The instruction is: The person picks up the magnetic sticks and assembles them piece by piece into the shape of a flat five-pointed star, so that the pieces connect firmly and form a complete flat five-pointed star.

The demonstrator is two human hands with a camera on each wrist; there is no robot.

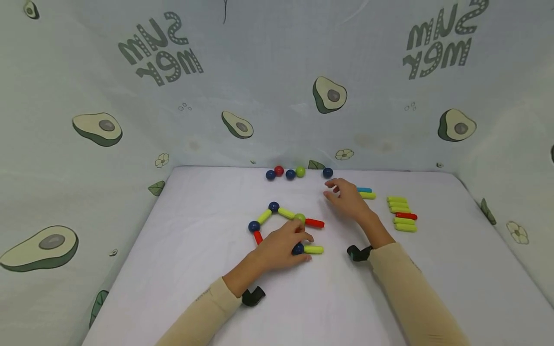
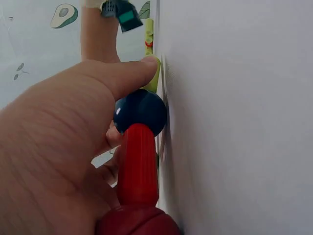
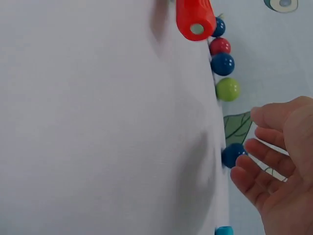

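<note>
Left hand (image 1: 281, 244) curled round dark blue glossy ball (image 1: 297, 249), lower centre of frame, exact finger contact hard to tell; yellow-green plastic rod (image 1: 314, 250) joined to it. Right hand (image 1: 349, 201), right of centre, fingers loosely apart, empty, near lone navy glossy ball (image 1: 328, 173).

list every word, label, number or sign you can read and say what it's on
"SUM MER", mirror-reversed: left print on the backdrop
"SUM MER", mirror-reversed: right print on the backdrop
Faint marks on left sleeve and right sleeve: too small to read
</note>
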